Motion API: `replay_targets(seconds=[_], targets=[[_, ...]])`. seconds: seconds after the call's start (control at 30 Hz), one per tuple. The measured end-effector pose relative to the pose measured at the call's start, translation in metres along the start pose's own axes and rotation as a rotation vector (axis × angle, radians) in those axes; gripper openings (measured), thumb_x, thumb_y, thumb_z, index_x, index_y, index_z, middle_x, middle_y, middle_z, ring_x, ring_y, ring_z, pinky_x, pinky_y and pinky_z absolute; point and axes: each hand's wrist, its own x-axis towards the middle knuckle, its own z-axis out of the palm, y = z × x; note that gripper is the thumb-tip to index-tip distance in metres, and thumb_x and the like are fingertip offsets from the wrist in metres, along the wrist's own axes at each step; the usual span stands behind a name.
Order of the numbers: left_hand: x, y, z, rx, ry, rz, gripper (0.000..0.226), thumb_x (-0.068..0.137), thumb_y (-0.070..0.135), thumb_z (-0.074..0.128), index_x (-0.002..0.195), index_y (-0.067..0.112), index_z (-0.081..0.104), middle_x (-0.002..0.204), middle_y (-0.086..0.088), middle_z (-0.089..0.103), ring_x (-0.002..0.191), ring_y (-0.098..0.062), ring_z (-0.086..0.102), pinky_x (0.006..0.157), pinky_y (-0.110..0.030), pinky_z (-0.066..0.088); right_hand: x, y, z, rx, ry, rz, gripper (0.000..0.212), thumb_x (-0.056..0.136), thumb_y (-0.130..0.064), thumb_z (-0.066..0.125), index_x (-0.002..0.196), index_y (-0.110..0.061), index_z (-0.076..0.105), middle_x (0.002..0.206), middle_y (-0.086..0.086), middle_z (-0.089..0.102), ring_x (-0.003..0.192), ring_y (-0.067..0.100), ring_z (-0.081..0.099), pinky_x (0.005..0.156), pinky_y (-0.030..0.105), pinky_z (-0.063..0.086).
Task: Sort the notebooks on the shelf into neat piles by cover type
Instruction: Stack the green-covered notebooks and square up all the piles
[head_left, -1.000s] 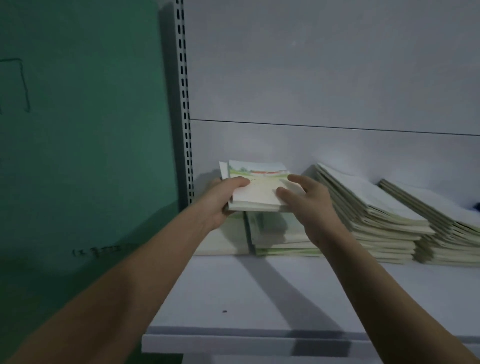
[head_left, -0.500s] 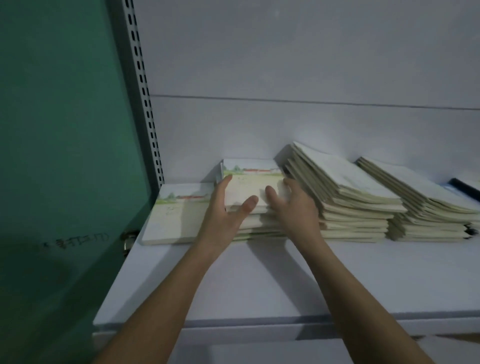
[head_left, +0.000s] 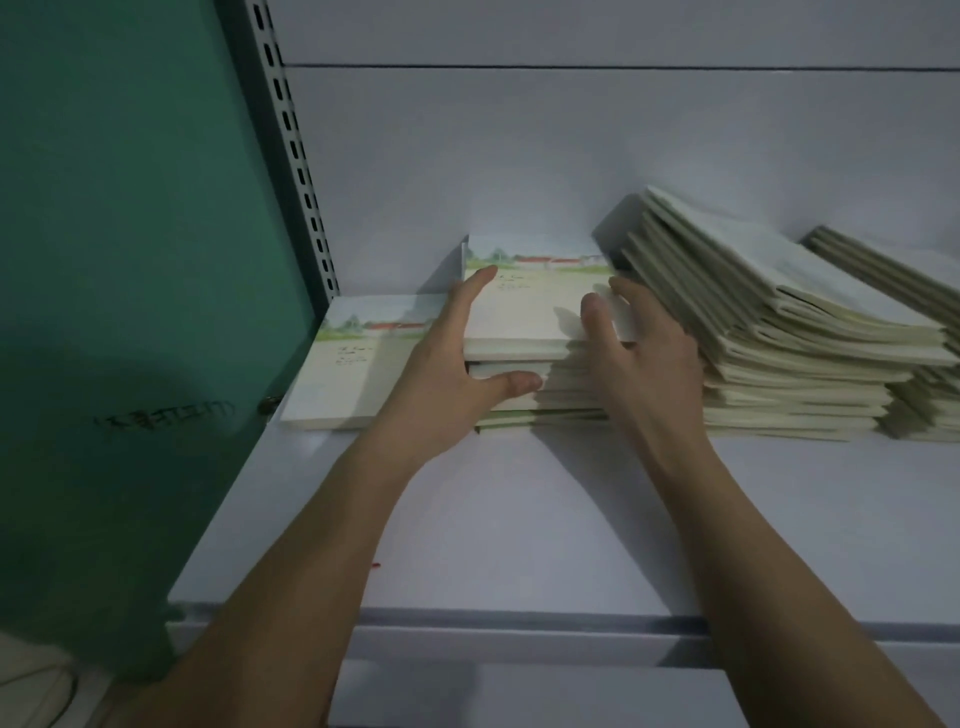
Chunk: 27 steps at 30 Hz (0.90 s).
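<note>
1. Left hand (head_left: 447, 374): open, fingers straight along the left edge of the middle pile (head_left: 524, 364), thumb pressed to the pile's front edge below the top notebook (head_left: 535, 296).
2. Right hand (head_left: 649, 358): open, fingers spread and loosely bent against the right side of the same pile, nothing gripped.
3. Top notebook: flat on the middle pile, landscape cover with a red-roofed building facing up, slightly out of line with the books beneath.
4. Single notebook (head_left: 358, 358) with the same cover: flat on the shelf (head_left: 519, 519), just left of the middle pile, beside the green panel (head_left: 130, 260).
5. Leaning pile (head_left: 769, 322) of pale notebooks: just right of the right hand, slumped and fanned, upper books tilted.
6. Further pile (head_left: 914, 270): at the right edge, partly cut off.
7. Slotted metal upright (head_left: 291, 150): at the shelf's left rear corner.
</note>
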Motion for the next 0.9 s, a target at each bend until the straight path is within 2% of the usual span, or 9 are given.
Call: replay_targets(seconds=[0.1,0.17,0.27,0.33,0.43,0.57,0.7,0.77,0.9], targets=[[-0.001,-0.002,0.001,-0.010,0.007,-0.010,0.095,0.070,0.028,0.086,0.143,0.049,0.029,0.140,0.016,0.044,0.128,-0.007,0.045,0.107,-0.037,0.043,-0.001,0.002,0.000,0.048,-0.006,-0.038,0.047,0.095,-0.047,0.040,0.136,-0.027,0.049,0.132,-0.004,0.059,0.120,0.020,0.053,0.100,0.034,0.040],[-0.005,0.003,0.003,-0.054,0.010,0.002,0.096,0.071,0.031,0.085,0.146,0.044,0.027,0.141,0.015,0.046,0.129,-0.004,0.044,0.109,-0.034,0.042,-0.004,-0.002,0.000,0.050,0.091,-0.139,0.043,0.097,-0.038,0.039,0.134,-0.020,0.052,0.132,0.001,0.058,0.122,0.020,0.051,0.100,0.031,0.040],[-0.015,0.017,0.002,-0.119,0.112,0.052,0.070,0.089,0.041,0.066,0.148,0.037,0.029,0.147,0.020,0.041,0.131,0.004,0.039,0.110,-0.025,0.035,-0.016,-0.015,-0.004,-0.010,0.341,-0.483,0.032,0.097,-0.014,0.044,0.121,0.000,0.060,0.127,0.012,0.060,0.121,0.026,0.053,0.103,0.037,0.041],[-0.024,0.018,-0.018,-0.053,0.255,0.052,0.052,0.098,0.044,0.047,0.147,0.033,0.034,0.148,0.020,0.037,0.132,0.004,0.034,0.105,-0.019,0.029,-0.028,-0.025,-0.004,0.005,0.346,-0.674,0.025,0.093,-0.002,0.047,0.112,0.004,0.064,0.119,0.016,0.063,0.115,0.028,0.056,0.101,0.032,0.041],[-0.033,0.002,-0.070,-0.004,0.381,-0.020,0.040,0.103,0.039,0.039,0.141,0.027,0.042,0.142,0.013,0.044,0.129,-0.002,0.039,0.102,-0.021,0.030,-0.049,-0.047,0.007,0.022,0.113,-0.778,0.024,0.094,-0.005,0.050,0.112,0.001,0.064,0.116,0.013,0.064,0.111,0.025,0.056,0.098,0.027,0.042],[-0.039,-0.041,-0.136,0.004,0.397,-0.318,0.035,0.104,0.035,0.036,0.132,0.019,0.050,0.131,0.007,0.050,0.119,-0.014,0.049,0.094,-0.026,0.034,-0.068,-0.094,0.052,-0.128,-0.348,-0.686,0.040,0.096,-0.037,0.052,0.127,-0.013,0.056,0.129,0.003,0.056,0.117,0.019,0.050,0.096,0.036,0.044],[-0.060,-0.070,-0.171,-0.187,0.271,-0.531,0.040,0.103,0.038,0.035,0.135,0.016,0.048,0.134,-0.007,0.055,0.117,-0.023,0.055,0.096,-0.039,0.044,-0.061,-0.120,0.109,-0.541,-0.679,-0.538,0.084,0.085,-0.073,0.042,0.151,-0.025,0.023,0.161,0.001,0.014,0.147,0.023,0.011,0.118,0.050,0.016],[-0.080,-0.073,-0.183,-0.281,0.219,-0.559,0.041,0.103,0.039,0.037,0.136,0.018,0.047,0.130,-0.007,0.057,0.115,-0.024,0.057,0.096,-0.041,0.046,-0.056,-0.114,0.127,-0.620,-0.741,-0.406,0.095,0.079,-0.083,0.036,0.154,-0.029,0.013,0.163,-0.001,0.002,0.149,0.026,-0.001,0.118,0.056,0.007],[-0.099,-0.076,-0.204,-0.354,0.146,-0.536,0.036,0.103,0.039,0.039,0.131,0.021,0.051,0.127,-0.005,0.061,0.116,-0.024,0.059,0.100,-0.043,0.047,-0.065,-0.101,0.138,-0.689,-0.659,-0.380,0.093,0.078,-0.087,0.019,0.152,-0.031,0.016,0.162,0.000,0.010,0.149,0.026,0.006,0.117,0.056,0.009]])
